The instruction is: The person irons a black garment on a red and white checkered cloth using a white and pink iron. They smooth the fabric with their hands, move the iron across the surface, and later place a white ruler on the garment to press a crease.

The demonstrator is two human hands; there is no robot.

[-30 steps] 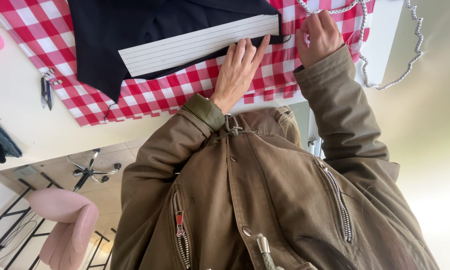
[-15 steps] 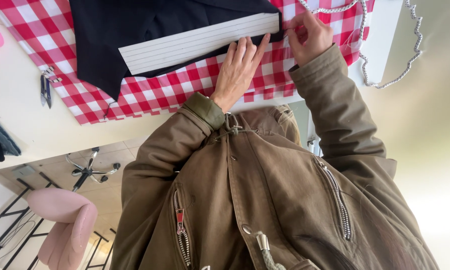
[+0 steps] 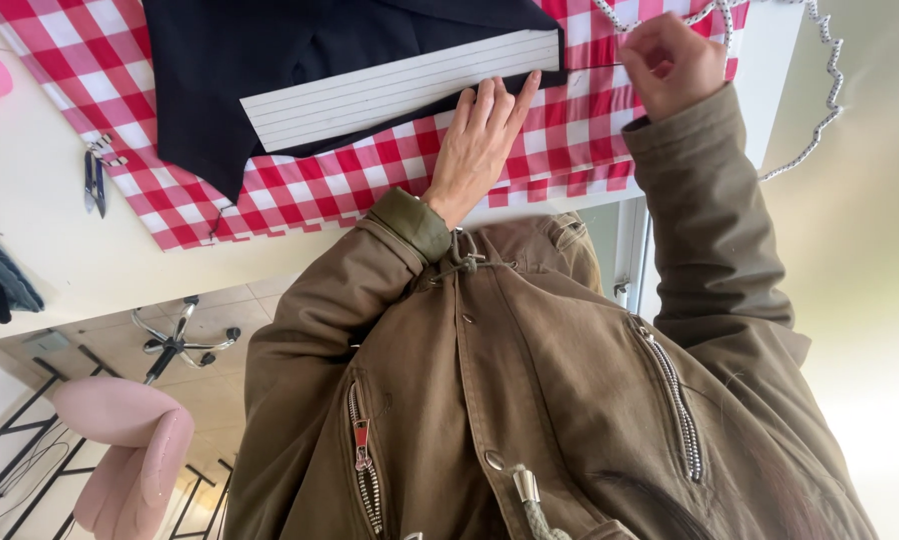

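**A:** Where are the hands?

**B:** The left hand (image 3: 478, 135) lies open and flat on the red and white checked cloth (image 3: 370, 170). Its fingertips touch the end of the white lined card strip (image 3: 400, 88), which sits on the dark navy cloth (image 3: 270, 60). The right hand (image 3: 673, 62) is clenched up at the cloth's far edge, pinching something thin - I cannot tell what.

**A:** How do you do this bit well?

**B:** I think the flat hand should press down firmly so the cloth does not slide on the white bench (image 3: 40, 260). The pinching hand should pull softly and straight - not near the silver bead chain (image 3: 820, 110).
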